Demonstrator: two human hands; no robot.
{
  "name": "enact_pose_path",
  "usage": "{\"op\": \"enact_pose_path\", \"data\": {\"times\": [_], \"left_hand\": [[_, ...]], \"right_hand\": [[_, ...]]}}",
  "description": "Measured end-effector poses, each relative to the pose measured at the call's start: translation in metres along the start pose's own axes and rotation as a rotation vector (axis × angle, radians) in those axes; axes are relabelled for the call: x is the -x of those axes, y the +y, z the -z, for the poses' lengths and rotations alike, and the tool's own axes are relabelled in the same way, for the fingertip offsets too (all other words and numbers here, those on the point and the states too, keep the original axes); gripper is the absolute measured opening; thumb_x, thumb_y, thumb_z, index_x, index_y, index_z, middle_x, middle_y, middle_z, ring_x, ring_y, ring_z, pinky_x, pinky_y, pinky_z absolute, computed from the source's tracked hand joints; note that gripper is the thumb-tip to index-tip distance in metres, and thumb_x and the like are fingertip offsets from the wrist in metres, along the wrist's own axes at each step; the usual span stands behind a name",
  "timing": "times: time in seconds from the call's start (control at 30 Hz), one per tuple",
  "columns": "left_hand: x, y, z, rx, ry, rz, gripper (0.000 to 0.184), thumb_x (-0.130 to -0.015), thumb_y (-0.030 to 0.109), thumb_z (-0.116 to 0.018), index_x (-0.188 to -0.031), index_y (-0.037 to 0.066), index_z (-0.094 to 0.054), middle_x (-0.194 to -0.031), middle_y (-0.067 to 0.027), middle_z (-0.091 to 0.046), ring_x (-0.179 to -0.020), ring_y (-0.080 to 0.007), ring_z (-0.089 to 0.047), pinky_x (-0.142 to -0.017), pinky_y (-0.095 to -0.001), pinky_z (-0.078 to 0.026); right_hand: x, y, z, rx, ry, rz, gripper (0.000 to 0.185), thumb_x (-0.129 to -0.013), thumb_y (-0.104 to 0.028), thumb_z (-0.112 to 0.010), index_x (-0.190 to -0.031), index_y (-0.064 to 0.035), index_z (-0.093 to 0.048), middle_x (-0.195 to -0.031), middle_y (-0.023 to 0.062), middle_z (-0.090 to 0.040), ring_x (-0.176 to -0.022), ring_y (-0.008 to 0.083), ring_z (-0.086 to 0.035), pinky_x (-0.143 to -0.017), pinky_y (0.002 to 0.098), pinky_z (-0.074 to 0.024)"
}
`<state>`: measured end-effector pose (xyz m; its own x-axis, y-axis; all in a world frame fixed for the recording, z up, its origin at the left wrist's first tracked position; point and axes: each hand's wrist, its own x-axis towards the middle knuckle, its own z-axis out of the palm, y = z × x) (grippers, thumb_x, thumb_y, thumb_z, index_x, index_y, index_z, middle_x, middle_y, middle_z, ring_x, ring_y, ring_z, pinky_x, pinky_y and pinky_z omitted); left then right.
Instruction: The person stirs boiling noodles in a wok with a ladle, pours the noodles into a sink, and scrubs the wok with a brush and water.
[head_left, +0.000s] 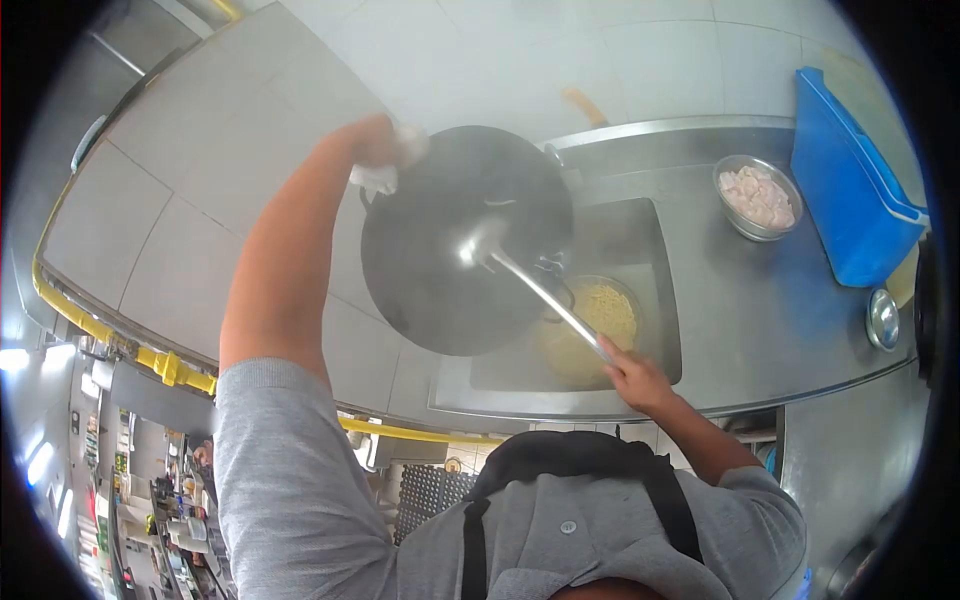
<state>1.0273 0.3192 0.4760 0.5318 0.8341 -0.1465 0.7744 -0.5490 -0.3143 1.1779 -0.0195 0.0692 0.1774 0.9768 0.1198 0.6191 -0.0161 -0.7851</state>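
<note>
A large dark wok (420,270) is held tilted over the left part of the sink (655,300). At its far left rim, my left hand (374,143) is closed on a white cloth (408,148), gripping the wok through it. My right hand (640,380) is wrapped round the long handle of a metal ladle (545,292), whose head rests against or just above the wok's inside. Partly hidden behind the wok and ladle, a round container of pale yellow food (610,312) sits in the sink. Steam or haze blurs the wok's inside.
On the steel counter (700,260) right of the sink stand a metal bowl of pale raw meat pieces (757,195), a blue plastic container (850,190) and a small metal bowl (882,320). A tiled surface (200,130) lies left; a yellow pipe (170,367) runs along its edge.
</note>
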Motion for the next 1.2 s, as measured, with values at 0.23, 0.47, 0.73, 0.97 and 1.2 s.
{"op": "enact_pose_path", "data": {"times": [0.23, 0.47, 0.73, 0.97, 1.2], "left_hand": [[-0.002, -0.009, -0.002, -0.115, 0.055, 0.092, 0.041, -0.074, 0.033, -0.064, -0.095, -0.002, -0.069, -0.097, -0.0192, -0.068, -0.092, -0.0340, -0.064, -0.079, -0.0421, -0.050], [-0.003, -0.004, -0.002, -0.080, 0.007, 0.116, 0.047, -0.076, 0.037, -0.061, -0.101, -0.002, -0.067, -0.102, -0.0208, -0.067, -0.097, -0.0361, -0.063, -0.082, -0.0435, -0.048], [-0.019, -0.030, -0.013, -0.245, -0.001, 0.097, 0.064, -0.083, 0.054, -0.048, -0.100, -0.005, -0.065, -0.103, -0.0262, -0.064, -0.102, -0.0401, -0.059, -0.086, -0.0454, -0.046], [0.005, -0.016, -0.006, -0.203, 0.059, 0.110, 0.063, -0.083, 0.052, -0.047, -0.100, -0.005, -0.064, -0.100, -0.0267, -0.064, -0.098, -0.0377, -0.061, -0.085, -0.0457, -0.047], [0.003, -0.017, -0.026, -0.090, 0.186, 0.188, 0.059, -0.082, 0.050, -0.059, -0.095, -0.007, -0.067, -0.089, -0.0263, -0.067, -0.086, -0.0388, -0.065, -0.076, -0.0434, -0.050]], "right_hand": [[0.078, 0.048, 0.023, 0.160, -0.089, -0.003, 0.057, -0.090, -0.023, -0.057, -0.144, -0.0264, -0.037, -0.087, 0.0204, -0.064, -0.078, 0.0411, -0.063, -0.073, 0.0489, -0.0518], [-0.024, -0.012, 0.018, 0.001, 0.178, 0.127, 0.058, -0.091, -0.023, -0.056, -0.145, -0.0277, -0.035, -0.085, 0.0212, -0.063, -0.078, 0.0404, -0.062, -0.071, 0.0491, -0.0490], [0.061, 0.049, 0.024, 0.316, -0.021, -0.064, 0.061, -0.088, -0.020, -0.058, -0.145, -0.0273, -0.035, -0.084, 0.0200, -0.063, -0.076, 0.0389, -0.063, -0.070, 0.0488, -0.0510], [0.098, 0.049, 0.043, 0.164, 0.040, -0.128, 0.059, -0.089, -0.020, -0.057, -0.144, -0.0267, -0.037, -0.094, 0.0208, -0.065, -0.080, 0.0406, -0.064, -0.073, 0.0470, -0.0516], [0.000, -0.012, 0.028, -0.115, 0.054, -0.025, 0.058, -0.091, -0.020, -0.056, -0.145, -0.0270, -0.035, -0.089, 0.0236, -0.065, -0.081, 0.0427, -0.062, -0.072, 0.0480, -0.0491]]}}
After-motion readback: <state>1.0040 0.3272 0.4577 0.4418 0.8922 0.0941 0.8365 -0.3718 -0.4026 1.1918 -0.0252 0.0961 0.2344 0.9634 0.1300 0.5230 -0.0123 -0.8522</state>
